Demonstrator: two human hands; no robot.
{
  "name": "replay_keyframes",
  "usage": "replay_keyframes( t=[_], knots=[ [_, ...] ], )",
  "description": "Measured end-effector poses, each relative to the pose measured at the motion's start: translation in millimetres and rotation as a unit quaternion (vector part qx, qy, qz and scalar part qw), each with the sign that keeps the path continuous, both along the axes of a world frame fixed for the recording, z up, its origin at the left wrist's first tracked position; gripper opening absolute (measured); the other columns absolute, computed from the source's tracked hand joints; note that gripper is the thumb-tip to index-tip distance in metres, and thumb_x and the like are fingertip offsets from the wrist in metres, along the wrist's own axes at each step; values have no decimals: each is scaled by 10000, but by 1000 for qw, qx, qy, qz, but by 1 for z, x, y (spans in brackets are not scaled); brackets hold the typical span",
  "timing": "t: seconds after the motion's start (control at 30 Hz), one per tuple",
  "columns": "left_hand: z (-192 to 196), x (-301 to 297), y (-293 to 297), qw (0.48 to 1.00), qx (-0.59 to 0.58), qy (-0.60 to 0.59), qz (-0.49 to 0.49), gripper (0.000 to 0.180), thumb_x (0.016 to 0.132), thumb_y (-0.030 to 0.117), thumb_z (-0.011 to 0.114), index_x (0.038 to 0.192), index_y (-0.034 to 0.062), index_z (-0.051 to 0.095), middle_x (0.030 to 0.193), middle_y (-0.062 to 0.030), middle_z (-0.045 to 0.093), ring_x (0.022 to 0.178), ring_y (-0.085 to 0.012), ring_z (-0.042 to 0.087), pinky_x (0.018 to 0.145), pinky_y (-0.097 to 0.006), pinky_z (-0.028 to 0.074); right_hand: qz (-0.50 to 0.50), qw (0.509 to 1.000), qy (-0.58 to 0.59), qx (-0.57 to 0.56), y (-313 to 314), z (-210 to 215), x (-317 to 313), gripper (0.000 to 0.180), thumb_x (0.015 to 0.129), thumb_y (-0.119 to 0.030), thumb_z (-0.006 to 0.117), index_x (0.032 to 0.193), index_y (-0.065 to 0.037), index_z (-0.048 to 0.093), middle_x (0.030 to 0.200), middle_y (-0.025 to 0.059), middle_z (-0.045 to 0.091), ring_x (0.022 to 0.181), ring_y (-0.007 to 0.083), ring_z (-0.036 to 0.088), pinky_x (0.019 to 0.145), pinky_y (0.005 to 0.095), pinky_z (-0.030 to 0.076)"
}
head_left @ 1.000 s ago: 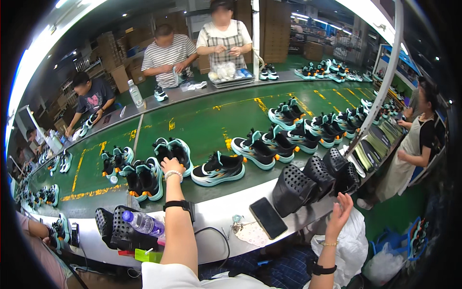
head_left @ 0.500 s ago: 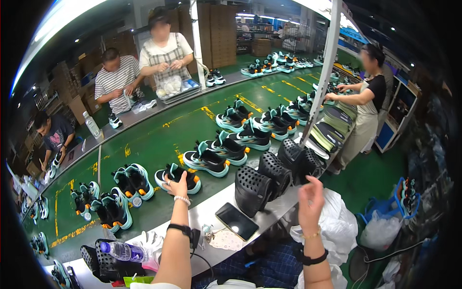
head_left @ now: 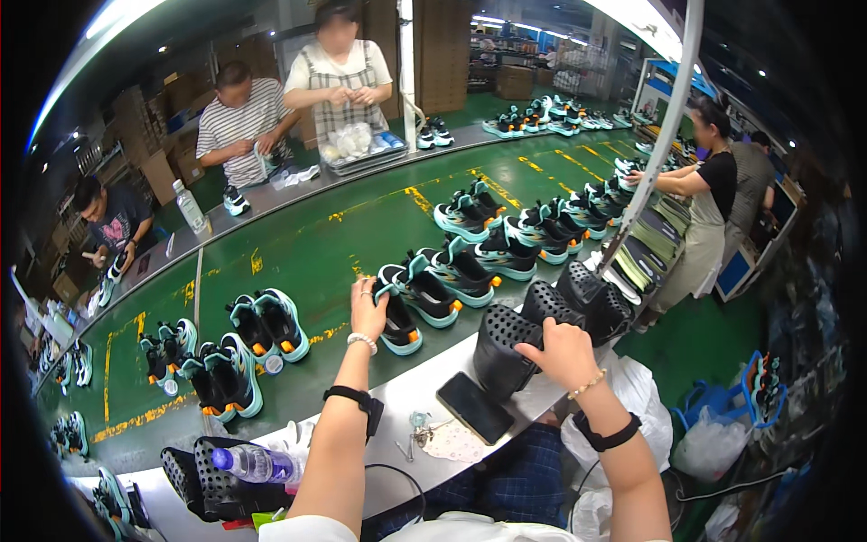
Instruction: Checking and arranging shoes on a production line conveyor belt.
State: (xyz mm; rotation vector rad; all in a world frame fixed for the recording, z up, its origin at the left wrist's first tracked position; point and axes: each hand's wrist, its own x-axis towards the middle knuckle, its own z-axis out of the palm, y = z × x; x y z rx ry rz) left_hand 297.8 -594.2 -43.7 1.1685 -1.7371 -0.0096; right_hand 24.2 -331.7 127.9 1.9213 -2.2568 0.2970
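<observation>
My left hand (head_left: 367, 313) grips a black and mint-green sneaker (head_left: 401, 332) at its left side, near the collar. Orange accents show at the heel, which faces me; part of the shoe is hidden by my fingers. A matching sneaker (head_left: 424, 298) stands close to its right. My right hand (head_left: 565, 350) hovers beside black perforated clog-like shapes (head_left: 506, 343), thumb stretched out to the left and nothing seen in it. Its other fingers are partly hidden, and I cannot tell whether they touch the shapes.
A green conveyor belt (head_left: 316, 262) carries several sneaker pairs (head_left: 271, 325). On the near ledge lie a phone (head_left: 475, 406), keys and a water bottle (head_left: 257, 463). A white post (head_left: 659, 135) rises at right. Co-workers (head_left: 348, 81) stand across the belt and at far right.
My left hand and the sneaker have come to the right, next to the matching one, and the sneaker has turned heel toward me. My right hand has swung left toward the perforated shapes.
</observation>
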Motion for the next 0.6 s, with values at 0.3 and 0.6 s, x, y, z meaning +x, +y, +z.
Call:
replay_keyframes(
  t=[0.3,0.6],
  knots=[
    [17,7,16,954,284,82,-56,530,879,401,572,1254,30,519,1057,-244,644,1034,-367,613,902,-413,464,1,996,-24,-85,5,81,33,562,756,-555,672,695,-9,552,585,164,593,567,335,622,530,399,484],
    [18,10,12,954,260,123,-90,421,861,362,614,905,-55,654,759,-219,645,710,-277,637,650,-400,465,92,981,-102,138,-153,-20,128,522,691,-506,735,888,-23,707,866,168,686,823,320,678,734,399,542]
  ],
)
